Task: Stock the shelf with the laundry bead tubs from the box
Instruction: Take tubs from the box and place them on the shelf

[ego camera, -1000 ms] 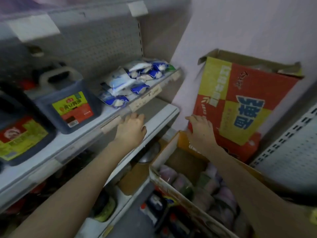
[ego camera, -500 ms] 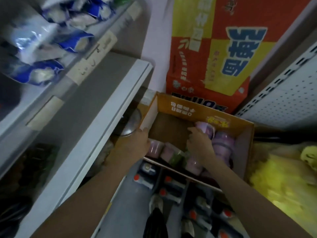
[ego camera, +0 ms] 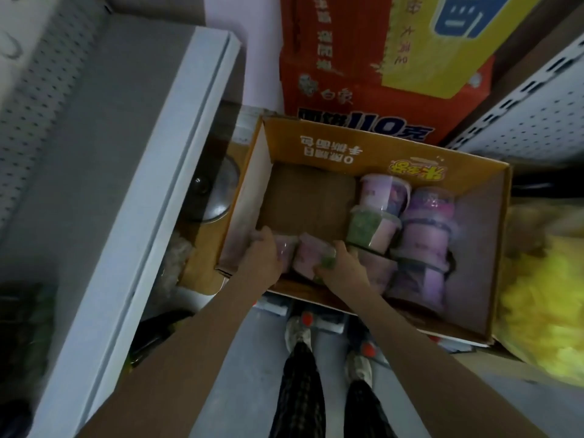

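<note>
Pick-up step: my left hand [ego camera: 264,259] is curled round a pink tub [ego camera: 286,249] and my right hand [ego camera: 343,268] grips the second tub [ego camera: 307,257], both in the box [ego camera: 331,150] at its near wall. Next move, I reckon: lift both clear, then swing left onto the shelf [ego camera: 164,197].

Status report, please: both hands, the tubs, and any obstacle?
Left hand grips pink tub, right hand grips pink-and-green tub, both in box, near-left corner. Visible shelf holds no tub. No obstacle seen above box.
</note>
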